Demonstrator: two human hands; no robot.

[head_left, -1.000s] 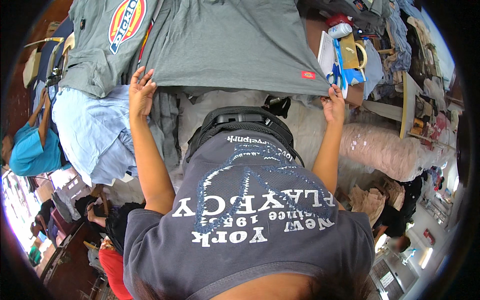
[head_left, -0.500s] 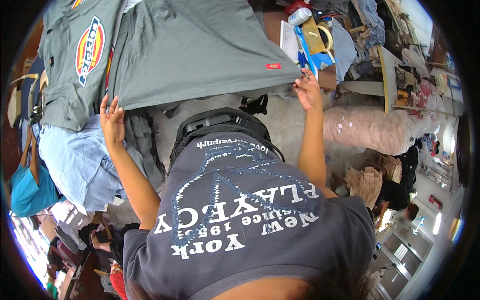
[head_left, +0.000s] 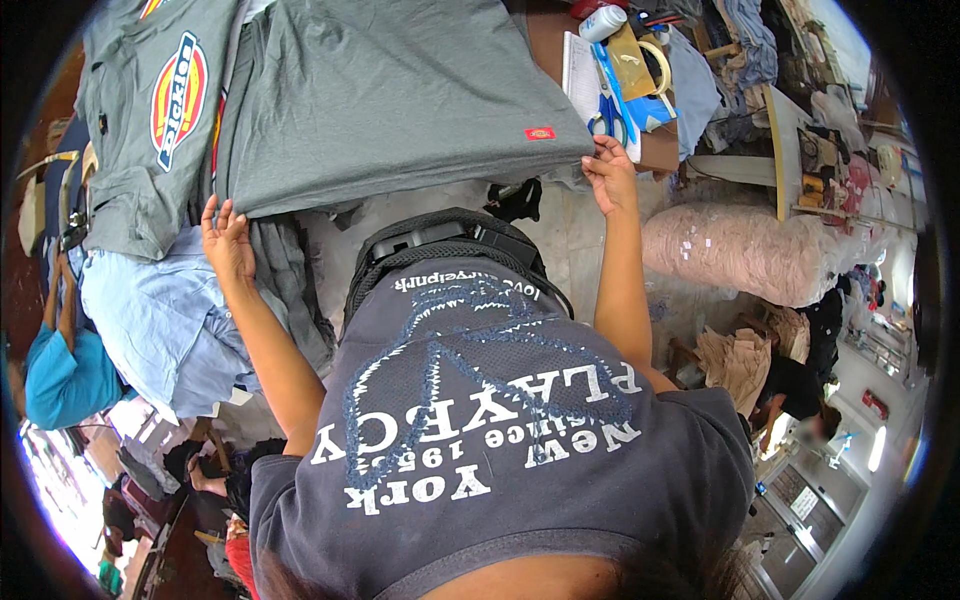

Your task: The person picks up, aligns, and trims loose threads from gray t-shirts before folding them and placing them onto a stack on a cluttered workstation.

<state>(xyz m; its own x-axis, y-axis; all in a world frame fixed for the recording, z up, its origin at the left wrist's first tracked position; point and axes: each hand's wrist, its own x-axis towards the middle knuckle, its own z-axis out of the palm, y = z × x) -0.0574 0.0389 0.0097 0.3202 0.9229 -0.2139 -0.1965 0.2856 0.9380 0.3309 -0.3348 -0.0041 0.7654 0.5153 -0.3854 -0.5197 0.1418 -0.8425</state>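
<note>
- Crowded garment workshop, with cloth heaped around a pale floor (head_left: 585, 250); a brown tabletop (head_left: 548, 40) shows at the upper right.
- Main item, upper centre: a grey jersey garment (head_left: 400, 100), probably a T-shirt, with a small red label (head_left: 540, 133) near its lower right corner.
- The left hand (head_left: 228, 240) appears to pinch the lower left corner between thumb and fingertips; the right hand (head_left: 610, 176) pinches the lower right corner. Held at opposite ends, the hem looks drawn taut, probably so that it lies straight.
- The hem faces the wearer's body, mid-frame, and slopes upward from left to right. The garment runs off the upper edge, so its long axis cannot be confirmed.
- Alongside, upper left: a second grey garment (head_left: 130, 90) with a large red-and-yellow emblem (head_left: 180, 100).
- Just past the right corner: blue-handled scissors (head_left: 607, 118), a tape roll (head_left: 657, 68) and a white bottle (head_left: 603, 23), probably grouped for easy reach.
- Farther out: a light blue cloth heap (head_left: 160, 320) at left, a plastic-wrapped pink bundle (head_left: 740, 255) at right, and a co-worker in turquoise (head_left: 70, 370) at far left.
</note>
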